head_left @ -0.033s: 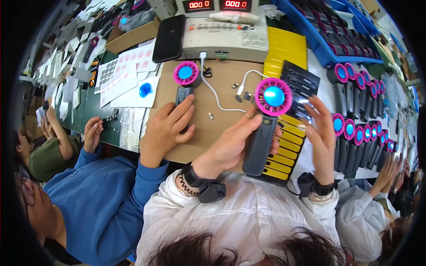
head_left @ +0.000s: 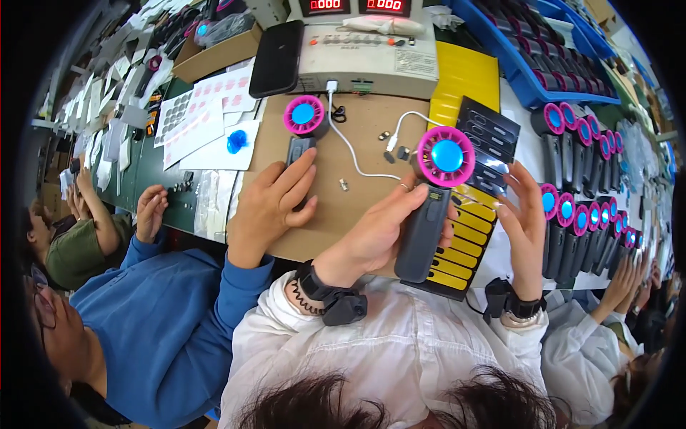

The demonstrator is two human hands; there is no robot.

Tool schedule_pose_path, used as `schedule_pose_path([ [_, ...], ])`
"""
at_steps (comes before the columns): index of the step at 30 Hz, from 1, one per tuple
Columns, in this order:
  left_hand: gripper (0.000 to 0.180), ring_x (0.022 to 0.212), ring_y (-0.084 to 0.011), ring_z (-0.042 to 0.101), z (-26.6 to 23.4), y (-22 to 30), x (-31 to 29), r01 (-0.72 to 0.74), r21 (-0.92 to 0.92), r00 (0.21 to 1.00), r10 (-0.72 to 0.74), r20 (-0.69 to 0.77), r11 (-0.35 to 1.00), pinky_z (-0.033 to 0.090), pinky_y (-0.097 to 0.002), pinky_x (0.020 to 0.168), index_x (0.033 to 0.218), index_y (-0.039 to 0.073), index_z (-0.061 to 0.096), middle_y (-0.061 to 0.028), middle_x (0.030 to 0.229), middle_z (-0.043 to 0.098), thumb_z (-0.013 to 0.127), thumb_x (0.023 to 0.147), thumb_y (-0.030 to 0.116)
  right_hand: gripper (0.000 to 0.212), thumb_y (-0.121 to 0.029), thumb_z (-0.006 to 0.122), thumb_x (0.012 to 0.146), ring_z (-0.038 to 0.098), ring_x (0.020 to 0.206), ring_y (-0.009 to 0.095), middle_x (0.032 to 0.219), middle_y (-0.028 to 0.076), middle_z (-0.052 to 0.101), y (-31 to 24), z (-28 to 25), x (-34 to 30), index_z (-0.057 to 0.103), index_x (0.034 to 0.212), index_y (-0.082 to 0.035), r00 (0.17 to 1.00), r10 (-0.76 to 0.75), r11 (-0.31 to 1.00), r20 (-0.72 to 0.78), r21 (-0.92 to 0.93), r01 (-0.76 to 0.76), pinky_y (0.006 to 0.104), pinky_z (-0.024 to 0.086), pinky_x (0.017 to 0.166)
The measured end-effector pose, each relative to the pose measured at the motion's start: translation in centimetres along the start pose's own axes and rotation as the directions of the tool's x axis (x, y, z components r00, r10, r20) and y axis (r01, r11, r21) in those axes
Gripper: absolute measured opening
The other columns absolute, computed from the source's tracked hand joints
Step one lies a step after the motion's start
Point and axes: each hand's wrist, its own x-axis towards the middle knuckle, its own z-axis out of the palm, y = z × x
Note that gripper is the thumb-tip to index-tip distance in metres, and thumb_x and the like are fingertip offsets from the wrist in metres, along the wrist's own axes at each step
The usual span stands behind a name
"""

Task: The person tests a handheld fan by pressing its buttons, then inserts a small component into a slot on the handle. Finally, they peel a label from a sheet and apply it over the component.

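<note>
My left hand (head_left: pixel 371 232) is wrapped round the dark grey handle of a handheld fan (head_left: pixel 421 239). The fan's round head has a pink ring and a bright blue centre, and points away from me. To its right, my right hand (head_left: pixel 527 222) is raised with thumb and fingers apart; I see nothing plainly held in it. Beside those fingers lies a black sheet with outlined oblong shapes (head_left: pixel 489 132). Under the fan and reaching right is a sheet of yellow strips (head_left: pixel 457 250), partly hidden by the handle.
A person in blue at left rests a hand (head_left: pixel 275 196) on another fan (head_left: pixel 304 114). A white cable (head_left: pixel 350 146) crosses the brown board. Ahead stand a power supply (head_left: pixel 364 57) and a phone (head_left: pixel 276 57). Several fans (head_left: pixel 564 211) line the right, below a blue crate (head_left: pixel 529 79).
The whole view has shifted slightly. My right fingertips sit a little lower. My left hand keeps its hold on the fan.
</note>
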Motion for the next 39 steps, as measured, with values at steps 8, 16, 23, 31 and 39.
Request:
schedule_pose_path([
  [8,0.033,0.088,-0.0168,0.058,-1.9,-1.4,2.4,-0.142,0.173,0.975,0.168,-0.144,0.975,0.047,-0.0276,0.078,0.120,0.010,0.034,-0.0091,0.096,0.057,0.041,0.096,0.031,0.056,0.000,0.055,0.082,0.038,0.124,0.019,0.136,0.011,0.037,3.4,-1.1,-1.5,0.034,0.134,-0.003,0.991,0.034,0.954,-0.126,-0.290,-0.070,0.0289,0.041,0.091],
  [16,0.035,0.089,-0.0172,0.056,-2.6,-2.7,3.1,-0.088,0.145,0.975,0.115,-0.188,0.986,0.046,-0.0311,0.081,0.122,0.010,0.034,-0.0092,0.095,0.057,0.041,0.096,0.032,0.057,0.007,0.054,0.081,0.043,0.118,0.016,0.131,0.011,0.041,4.2,-0.4,-1.3,0.033,0.134,-0.002,0.972,-0.012,0.980,-0.236,-0.196,-0.035,0.0253,0.043,0.087],
  [23,0.040,0.085,-0.0184,0.058,-1.8,-0.8,2.1,-0.162,0.160,0.980,0.177,-0.090,0.974,0.047,-0.0317,0.080,0.119,0.009,0.041,-0.0101,0.103,0.057,0.035,0.095,0.041,0.059,0.011,0.050,0.081,0.053,0.104,0.015,0.117,0.013,0.054,3.8,-0.8,-0.6,0.028,0.135,-0.001,0.998,0.038,0.974,-0.053,0.224,-0.025,0.0254,0.043,0.087],
  [31,0.043,0.079,-0.0175,0.060,-1.3,-0.4,2.0,-0.204,0.219,0.935,0.256,-0.245,0.954,0.049,-0.0303,0.073,0.122,0.008,0.041,-0.0093,0.113,0.055,0.036,0.094,0.040,0.059,0.011,0.047,0.082,0.053,0.107,0.019,0.120,0.016,0.052,4.2,-0.3,-1.3,0.026,0.136,-0.001,0.993,0.010,0.949,-0.119,0.315,0.028,0.0283,0.043,0.090],
  [39,0.041,0.076,-0.0179,0.061,-1.5,-0.4,1.8,-0.148,0.167,0.939,0.191,-0.286,0.975,0.050,-0.0291,0.069,0.118,0.009,0.043,-0.0065,0.104,0.055,0.038,0.093,0.041,0.059,0.011,0.048,0.082,0.050,0.113,0.021,0.126,0.015,0.048,4.6,-0.4,-2.1,0.027,0.136,-0.003,0.991,0.003,0.950,-0.134,0.309,0.039,0.0313,0.042,0.093],
])
